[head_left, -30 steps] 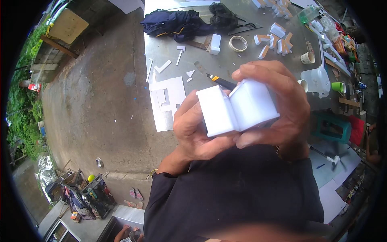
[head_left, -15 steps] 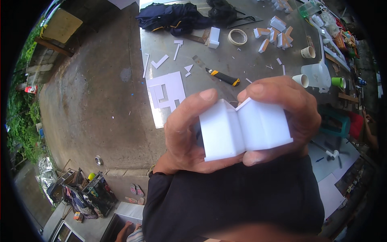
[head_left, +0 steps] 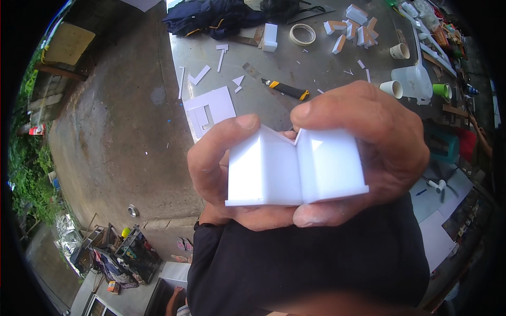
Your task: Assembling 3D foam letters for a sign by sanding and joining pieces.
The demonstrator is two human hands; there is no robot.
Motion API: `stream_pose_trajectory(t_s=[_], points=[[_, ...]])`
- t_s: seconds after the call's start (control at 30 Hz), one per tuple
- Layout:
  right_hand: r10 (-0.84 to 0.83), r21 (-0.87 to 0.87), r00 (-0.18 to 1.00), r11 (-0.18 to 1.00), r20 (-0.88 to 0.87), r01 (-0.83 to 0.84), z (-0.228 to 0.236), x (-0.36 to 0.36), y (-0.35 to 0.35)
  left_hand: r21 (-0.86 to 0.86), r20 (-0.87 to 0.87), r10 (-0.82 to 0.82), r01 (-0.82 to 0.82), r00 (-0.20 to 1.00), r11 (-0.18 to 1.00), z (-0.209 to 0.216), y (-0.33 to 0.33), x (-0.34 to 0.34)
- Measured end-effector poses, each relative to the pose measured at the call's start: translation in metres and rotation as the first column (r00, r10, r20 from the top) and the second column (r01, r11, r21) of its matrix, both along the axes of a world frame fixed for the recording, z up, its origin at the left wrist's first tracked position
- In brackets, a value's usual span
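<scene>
A glossy white, V-notched, plastic-looking block (head_left: 279, 171) is held between the fingers of the left hand (head_left: 207, 158) and right hand (head_left: 387, 131), beyond the black cloth garment (head_left: 311, 258). Through uneven pressure on its 2 sides, the central crease (head_left: 301, 179) might be split.

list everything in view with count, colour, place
table: 1, grey, far side
folded piece: 1, white, centre, held
cut sheet: 1, white, table's left
scraps: several, white, on table
utility knife: 1, black and yellow, mid-table
tape roll: 1, cream, table's far part
blocks: several, white and brown, right of tape roll
cups: at least 3, white and green, right
tub: 1, clear, by cups
cloth bundle: 1, navy, far left
stool: 1, teal, right
left grip, right grip: 1 each, bare, on folded piece
</scene>
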State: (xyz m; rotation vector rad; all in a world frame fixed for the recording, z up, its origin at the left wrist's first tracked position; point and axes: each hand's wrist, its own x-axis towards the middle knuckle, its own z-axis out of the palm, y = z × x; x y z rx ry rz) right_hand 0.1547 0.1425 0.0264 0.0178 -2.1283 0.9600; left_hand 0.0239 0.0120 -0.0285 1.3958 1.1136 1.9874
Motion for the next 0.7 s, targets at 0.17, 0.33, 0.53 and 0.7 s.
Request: stream_pose_trajectory(t_s=[0.17,0.33,0.53,0.7], points=[[-0.015,-0.016,0.999,1.000,0.032,0.016,0.002,-0.002,-0.001,-0.040,0.032,-0.051,0.052,0.998,0.998,0.001,-0.004,-0.001],[-0.043,-0.078,0.998,0.996,0.050,0.047,0.001,-0.001,0.000,-0.066,0.061,-0.103,0.107,0.993,0.992,-0.002,0.000,-0.007],[-0.024,-0.134,0.992,0.990,0.120,0.040,0.001,0.001,0.004,-0.102,0.103,-0.153,0.163,0.983,0.981,-0.006,0.001,-0.017],[-0.045,-0.332,0.967,0.934,0.249,0.129,0.004,-0.001,-0.002,-0.160,0.398,0.009,0.059,0.917,0.985,0.001,0.004,0.010]])
